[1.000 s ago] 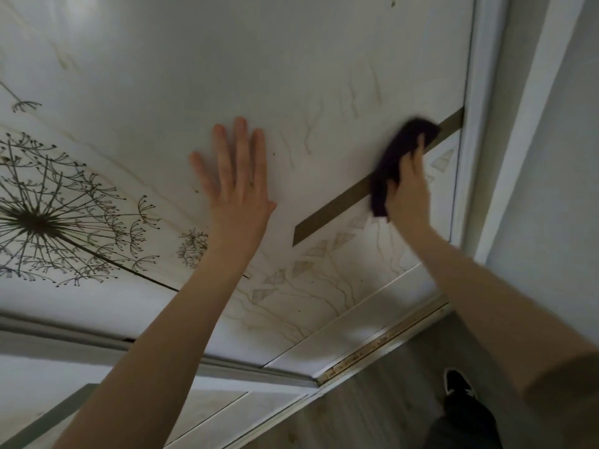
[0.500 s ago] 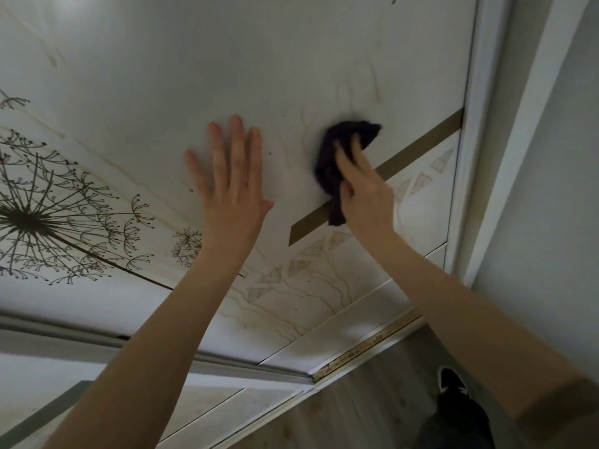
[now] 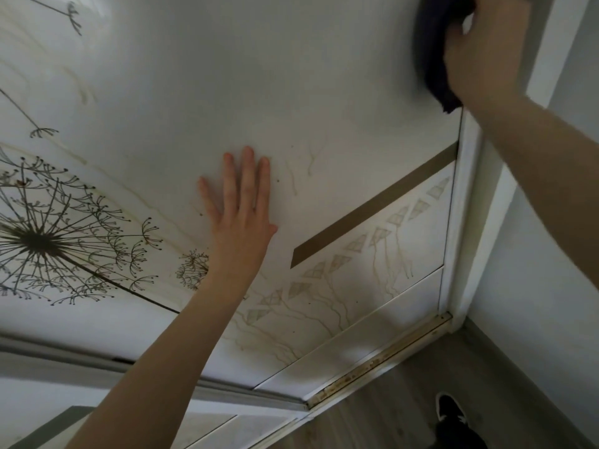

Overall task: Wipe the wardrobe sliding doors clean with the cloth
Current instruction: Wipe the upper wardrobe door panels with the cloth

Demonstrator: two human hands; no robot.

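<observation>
One big white sliding door (image 3: 227, 76) fills the view. At centre the left hand (image 3: 241, 215) lies flat and open, likely bracing the panel against sliding. Up at one o'clock, the right hand (image 3: 479, 50) clutches the dark cloth (image 3: 429, 50) against the door's edge. Brown drip stains (image 3: 324, 319) wait at five o'clock.

A: Setting?
B: Home, a room with a fitted wardrobe. White wardrobe sliding door (image 3: 324, 92) with dandelion print (image 3: 39, 241), stained floor track (image 3: 382, 361).
A: Anything else?
B: Wood-look floor (image 3: 372, 422), plain white wall (image 3: 551, 254), grey skirting board (image 3: 518, 367). Domestic.
</observation>
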